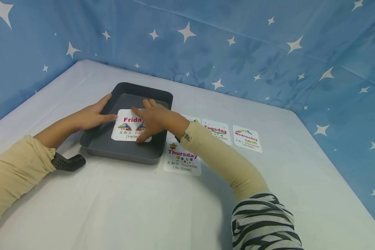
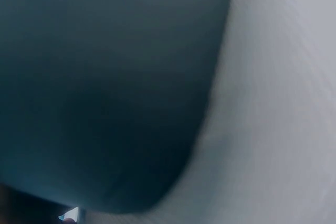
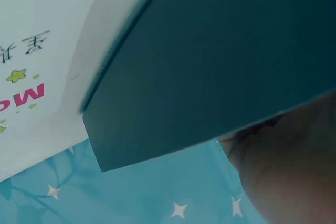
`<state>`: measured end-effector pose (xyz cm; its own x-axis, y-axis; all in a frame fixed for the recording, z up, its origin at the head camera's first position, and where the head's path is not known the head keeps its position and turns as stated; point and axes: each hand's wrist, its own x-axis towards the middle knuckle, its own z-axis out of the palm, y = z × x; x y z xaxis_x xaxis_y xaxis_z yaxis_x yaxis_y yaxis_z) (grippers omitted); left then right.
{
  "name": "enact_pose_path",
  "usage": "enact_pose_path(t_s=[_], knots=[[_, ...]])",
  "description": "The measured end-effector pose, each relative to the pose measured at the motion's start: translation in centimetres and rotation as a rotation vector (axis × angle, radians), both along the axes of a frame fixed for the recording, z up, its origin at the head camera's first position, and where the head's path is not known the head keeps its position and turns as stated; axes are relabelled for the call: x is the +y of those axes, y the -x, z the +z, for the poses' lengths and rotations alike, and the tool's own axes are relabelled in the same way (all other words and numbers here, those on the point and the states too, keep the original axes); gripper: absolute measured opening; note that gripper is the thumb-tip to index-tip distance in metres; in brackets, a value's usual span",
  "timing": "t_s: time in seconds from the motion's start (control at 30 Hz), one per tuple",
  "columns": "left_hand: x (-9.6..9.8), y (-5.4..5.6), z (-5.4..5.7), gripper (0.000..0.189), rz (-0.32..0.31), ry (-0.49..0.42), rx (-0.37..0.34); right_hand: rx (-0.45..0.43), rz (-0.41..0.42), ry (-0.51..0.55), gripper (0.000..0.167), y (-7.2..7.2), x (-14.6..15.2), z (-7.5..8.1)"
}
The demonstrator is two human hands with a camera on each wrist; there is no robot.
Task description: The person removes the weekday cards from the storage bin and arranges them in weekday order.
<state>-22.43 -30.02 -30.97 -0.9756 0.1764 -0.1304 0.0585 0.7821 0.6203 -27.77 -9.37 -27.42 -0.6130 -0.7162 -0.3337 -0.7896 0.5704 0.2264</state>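
Observation:
Over the grey tray [image 1: 125,152], a white card marked Friday [image 1: 125,130] lies in my right hand [image 1: 154,118], thumb at its lower edge and a finger at its upper edge. My left hand [image 1: 93,114] is spread at the tray's left rim. Its thumb tip reaches the card's left edge, while the other fingers point to the rim. The left wrist view is mostly filled by the tray's dark wall [image 2: 121,77]. In the right wrist view, part of my right hand [image 3: 294,166] shows behind the tray wall [image 3: 199,66]; its fingertips are hidden.
Right of the tray lie the Thursday card [image 1: 182,161], the Tuesday card [image 1: 217,130] and the Wednesday card [image 1: 247,139]. My right arm partly covers another card [image 3: 47,51], lettered "Mo". White cloth [image 1: 128,205] covers the table; a blue star-patterned curtain [image 1: 206,45] hangs behind.

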Motion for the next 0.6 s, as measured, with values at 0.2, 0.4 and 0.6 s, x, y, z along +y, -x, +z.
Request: enact_pose_path(t_s=[0.2, 0.4, 0.6], knots=[[0.1, 0.1, 0.2, 0.088, -0.002, -0.014, -0.001, -0.014, 0.003, -0.016, 0.109, 0.9, 0.6, 0.2], [0.0, 0.3, 0.0, 0.089, 0.002, -0.02, -0.003, 0.026, 0.005, 0.178, 0.098, 1.5, 2.6, 1.5], [0.0, 0.0, 0.0, 0.088, -0.001, -0.018, 0.004, -0.067, -0.068, 0.419, 0.095, 1.0, 7.2, 3.5]])
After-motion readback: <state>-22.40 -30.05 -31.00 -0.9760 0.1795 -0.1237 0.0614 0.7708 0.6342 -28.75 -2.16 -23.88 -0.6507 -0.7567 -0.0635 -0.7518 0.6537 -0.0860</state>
